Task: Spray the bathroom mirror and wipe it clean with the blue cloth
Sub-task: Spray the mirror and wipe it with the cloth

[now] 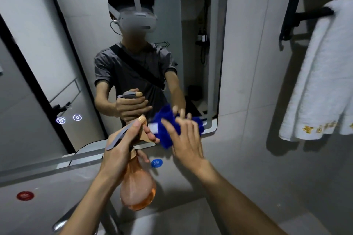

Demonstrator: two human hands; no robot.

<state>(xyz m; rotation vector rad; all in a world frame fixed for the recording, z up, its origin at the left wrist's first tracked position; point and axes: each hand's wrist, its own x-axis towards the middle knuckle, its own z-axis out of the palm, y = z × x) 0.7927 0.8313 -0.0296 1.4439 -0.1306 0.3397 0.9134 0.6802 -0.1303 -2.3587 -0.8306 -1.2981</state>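
A: Red round sticker [25,195] on the counter [191,221], far left. Two lit touch icons [69,119] glow low on the mirror [57,44] above it.

B: And my left hand?

A: Left hand [122,145] is wrapped round the neck of the orange spray bottle [137,187], grey trigger lever [122,135] under the fingers, nozzle aimed at the glass. Bottle hangs just above the counter, w/ a blue round sticker [157,163] on the wall beside it.

B: Right side?

A: Right hand [186,139] has fingers spread flat, pressing the blue cloth [168,129] vs. the mirror's bottom right corner. Cloth's bunched up, white tag showing. Farther right, a white towel [322,74] w/ gold lettering hangs over a black rail [313,14].
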